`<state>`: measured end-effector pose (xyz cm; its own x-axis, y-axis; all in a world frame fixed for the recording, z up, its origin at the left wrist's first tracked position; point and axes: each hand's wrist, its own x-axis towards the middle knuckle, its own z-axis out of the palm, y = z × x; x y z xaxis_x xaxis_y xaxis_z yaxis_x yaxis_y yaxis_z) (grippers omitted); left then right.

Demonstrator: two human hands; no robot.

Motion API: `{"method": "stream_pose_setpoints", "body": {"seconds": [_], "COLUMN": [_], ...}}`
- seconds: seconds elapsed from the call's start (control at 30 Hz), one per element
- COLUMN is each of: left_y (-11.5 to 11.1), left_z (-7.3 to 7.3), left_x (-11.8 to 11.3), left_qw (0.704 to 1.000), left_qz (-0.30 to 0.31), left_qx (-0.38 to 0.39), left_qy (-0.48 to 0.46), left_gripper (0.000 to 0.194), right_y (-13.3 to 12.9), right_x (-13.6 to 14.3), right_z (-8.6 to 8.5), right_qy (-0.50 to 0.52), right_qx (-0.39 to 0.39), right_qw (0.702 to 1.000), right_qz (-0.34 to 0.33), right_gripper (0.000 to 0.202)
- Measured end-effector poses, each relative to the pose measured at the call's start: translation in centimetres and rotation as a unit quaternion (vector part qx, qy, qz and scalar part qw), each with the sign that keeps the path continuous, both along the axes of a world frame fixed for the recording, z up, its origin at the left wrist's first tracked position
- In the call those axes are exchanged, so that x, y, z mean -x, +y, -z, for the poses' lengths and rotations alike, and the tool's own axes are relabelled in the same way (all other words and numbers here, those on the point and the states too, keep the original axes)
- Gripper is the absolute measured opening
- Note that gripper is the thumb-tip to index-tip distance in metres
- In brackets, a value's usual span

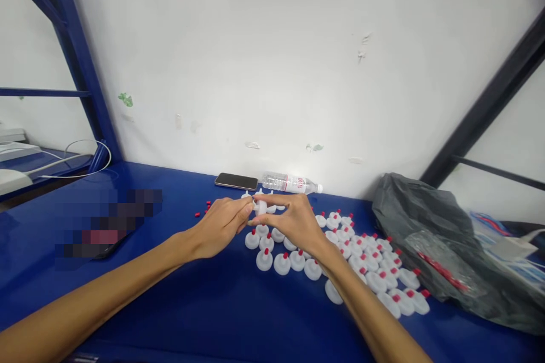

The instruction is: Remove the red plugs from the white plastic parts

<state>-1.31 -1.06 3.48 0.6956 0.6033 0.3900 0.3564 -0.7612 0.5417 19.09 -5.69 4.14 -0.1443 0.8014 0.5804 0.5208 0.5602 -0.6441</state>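
Observation:
Between my two hands, above the blue table (183, 300), is a white plastic nozzle cap (261, 208), turned on its side. My right hand (293, 218) grips its wide round base between thumb and fingers. From the other side, the closed fingertips of my left hand (223, 226) pinch its narrow tip; whether a small red cap is under them cannot be seen. Loose red tip caps (197, 215) lie beyond my left hand. White nozzle caps with red tips (282, 264) stand below and right of my right hand. Several nozzle caps without red tips (271, 208) are partly hidden behind my fingers.
A phone (236, 181) and a clear water bottle (292, 182) lie along the wall. At the right, a dark grey plastic bag (409, 204) carries a clear packet with red pieces (443, 269). A blurred-out dark object (110, 232) lies left. Blue metal posts (80, 51) rise at the left.

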Motion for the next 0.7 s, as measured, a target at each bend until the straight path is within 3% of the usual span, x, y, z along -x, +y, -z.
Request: {"method": "stream_pose_setpoints", "body": {"seconds": [0.33, 0.5, 0.7], "left_y": [0.3, 0.4, 0.5], "left_z": [0.2, 1.2, 1.0], "left_x": [0.0, -0.2, -0.4], "left_qw": [0.995, 0.986, 0.991], "left_qz": [0.018, 0.040, 0.045], "left_qx": [0.080, 0.141, 0.102], "left_qy": [-0.058, -0.080, -0.071], "left_gripper": [0.058, 0.057, 0.062], "right_y": [0.4, 0.3, 0.4], "right_x": [0.7, 1.0, 0.5], "right_z": [1.1, 1.5, 0.9], "right_qy": [-0.071, -0.104, -0.088], "right_qx": [-0.117, -0.103, -0.126], "right_qw": [0.990, 0.988, 0.988], "right_qz": [0.030, 0.049, 0.015], "right_gripper": [0.034, 0.037, 0.041]}}
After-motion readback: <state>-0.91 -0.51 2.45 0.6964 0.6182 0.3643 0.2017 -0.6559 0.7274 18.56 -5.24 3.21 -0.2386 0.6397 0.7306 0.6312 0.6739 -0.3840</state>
